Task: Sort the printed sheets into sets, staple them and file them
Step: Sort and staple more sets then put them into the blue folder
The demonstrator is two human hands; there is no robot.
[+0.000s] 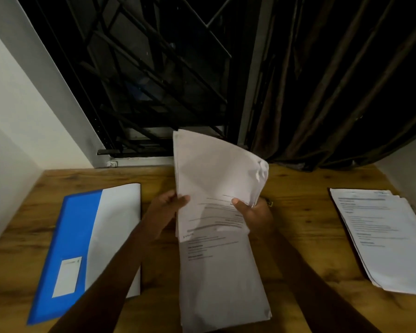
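In the head view, a sheaf of printed sheets [216, 179] is held up off the wooden counter [303, 241] at the middle of the scene. Its long axis runs from 6 to 12 o'clock, the far end tipped upward toward the window grille [154, 75]. The corner toward 1 o'clock is curled and crumpled, and lines of print show on its lower part. The left hand [166, 210] pinches the sheaf's 9 o'clock edge, thumb on the front face and fingers curled behind. The right hand [255, 213] grips the 3 o'clock edge in the same way, thumb pressed on the printed face and the remaining fingers hidden behind the paper. Directly below, toward 6 o'clock, a thicker stack of sheets [221, 287] lies flat on the counter. Its long axis also runs from 12 to 6 o'clock, with print at the far end, which is partly covered by the raised sheaf. At 9 o'clock lies a blue file folder [75, 236], its long axis running from about 1 to 7 o'clock. It carries a white label [67, 276], and a white sheet or flap [117, 224] covers its right half. At 3 o'clock, well apart, a second pile of printed sheets [384, 239] lies flat and slightly fanned, its long axis running from 11 to 5 o'clock. A dark curtain [334, 92] hangs at 1 o'clock.
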